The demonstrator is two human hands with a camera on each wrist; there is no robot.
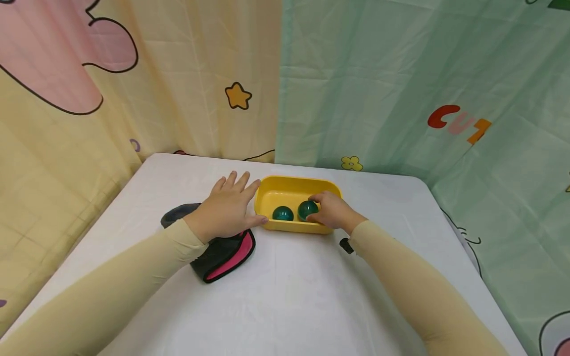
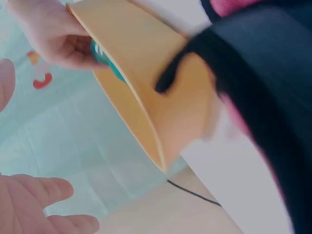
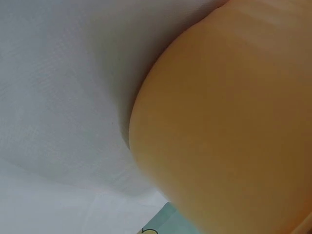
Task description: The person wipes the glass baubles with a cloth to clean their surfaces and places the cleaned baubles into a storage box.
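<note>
A yellow rectangular tub (image 1: 285, 183) stands on the white table with two shiny dark green balls in it. My right hand (image 1: 333, 210) reaches over the tub's right end, thumb and fingers curled round the right-hand green ball (image 1: 306, 210). The other green ball (image 1: 282, 213) lies to its left near the front wall. My left hand (image 1: 227, 205) is spread with straight fingers at the tub's left end, above a dark cloth item with pink lining (image 1: 227, 254). In the right wrist view a yellow-orange surface (image 3: 229, 122) fills most of the picture and hides the hand.
The white-covered table (image 1: 289, 301) reaches to printed curtains (image 1: 356, 89) at the back and sides. A small black object (image 1: 346, 245) sits by my right wrist. The dark cloth item's blue-grey end (image 1: 178, 213) sticks out left of my left hand.
</note>
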